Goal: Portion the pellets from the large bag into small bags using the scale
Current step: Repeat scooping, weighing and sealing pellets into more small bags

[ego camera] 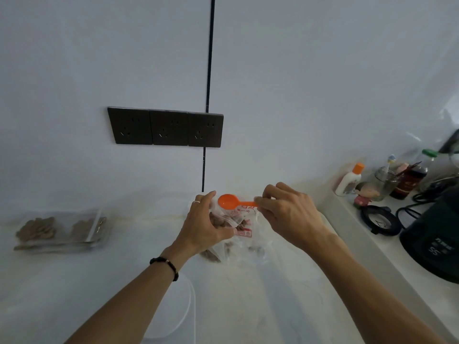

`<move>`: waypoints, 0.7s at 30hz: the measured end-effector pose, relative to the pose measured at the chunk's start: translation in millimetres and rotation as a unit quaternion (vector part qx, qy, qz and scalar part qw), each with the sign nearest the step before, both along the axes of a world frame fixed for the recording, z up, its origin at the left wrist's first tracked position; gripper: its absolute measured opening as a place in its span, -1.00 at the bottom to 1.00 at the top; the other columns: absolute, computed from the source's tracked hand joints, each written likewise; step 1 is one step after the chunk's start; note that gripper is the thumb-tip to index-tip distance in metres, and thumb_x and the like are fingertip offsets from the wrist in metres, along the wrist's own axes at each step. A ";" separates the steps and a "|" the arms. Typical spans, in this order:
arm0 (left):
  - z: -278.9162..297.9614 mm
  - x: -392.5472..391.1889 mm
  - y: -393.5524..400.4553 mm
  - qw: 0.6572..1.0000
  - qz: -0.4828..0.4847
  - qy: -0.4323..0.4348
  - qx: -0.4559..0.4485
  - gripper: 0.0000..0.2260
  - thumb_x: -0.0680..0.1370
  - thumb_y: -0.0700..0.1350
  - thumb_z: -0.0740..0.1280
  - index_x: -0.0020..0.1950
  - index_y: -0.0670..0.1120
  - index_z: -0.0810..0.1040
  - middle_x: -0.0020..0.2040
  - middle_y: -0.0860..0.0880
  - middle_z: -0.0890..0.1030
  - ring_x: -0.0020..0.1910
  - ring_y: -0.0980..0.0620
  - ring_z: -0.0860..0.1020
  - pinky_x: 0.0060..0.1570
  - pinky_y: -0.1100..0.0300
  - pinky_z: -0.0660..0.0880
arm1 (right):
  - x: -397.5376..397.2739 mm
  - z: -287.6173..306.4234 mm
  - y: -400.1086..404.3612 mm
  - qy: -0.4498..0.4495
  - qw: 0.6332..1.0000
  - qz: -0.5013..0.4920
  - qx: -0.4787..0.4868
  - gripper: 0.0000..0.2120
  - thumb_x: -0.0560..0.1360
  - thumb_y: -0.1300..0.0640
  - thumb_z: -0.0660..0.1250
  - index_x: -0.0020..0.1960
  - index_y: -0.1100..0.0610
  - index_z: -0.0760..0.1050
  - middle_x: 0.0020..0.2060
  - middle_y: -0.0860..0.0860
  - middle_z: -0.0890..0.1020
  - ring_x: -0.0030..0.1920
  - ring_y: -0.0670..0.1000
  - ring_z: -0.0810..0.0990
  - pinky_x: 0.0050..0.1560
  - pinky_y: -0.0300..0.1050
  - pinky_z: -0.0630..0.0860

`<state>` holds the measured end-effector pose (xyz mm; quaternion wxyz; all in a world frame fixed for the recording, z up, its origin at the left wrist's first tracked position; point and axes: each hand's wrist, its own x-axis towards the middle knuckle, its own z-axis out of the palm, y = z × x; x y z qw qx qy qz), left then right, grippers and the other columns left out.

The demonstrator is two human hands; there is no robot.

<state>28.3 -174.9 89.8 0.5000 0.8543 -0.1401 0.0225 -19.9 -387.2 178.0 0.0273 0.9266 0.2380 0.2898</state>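
At frame centre, the left hand (207,223) grips a bag (236,234) of pellets (224,220) while the right hand (289,214) pinches an orange scoop (229,201), apparently empty, above it. Filled small bags (62,229) lie at left, suggesting portioning is partly done; a white object at bottom centre, possibly the scale (182,306), holds nothing.

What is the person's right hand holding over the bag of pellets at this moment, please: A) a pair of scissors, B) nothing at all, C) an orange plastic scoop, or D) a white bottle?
C: the right hand pinches the handle of the orange scoop, whose bowl hangs empty above the clear bag of pellets that the left hand holds.
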 end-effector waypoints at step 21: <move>-33.3 36.0 37.5 0.998 -0.021 -0.010 0.059 -0.06 0.23 0.30 0.47 0.51 0.06 0.19 0.11 0.35 0.23 0.03 0.03 0.52 0.03 0.05 0.57 | 98.9 -137.3 -20.8 0.269 0.922 -0.275 -0.033 -0.82 0.52 0.24 0.28 0.08 0.10 0.58 0.00 0.00 0.49 -0.07 0.00 0.55 -0.13 -0.11 0.56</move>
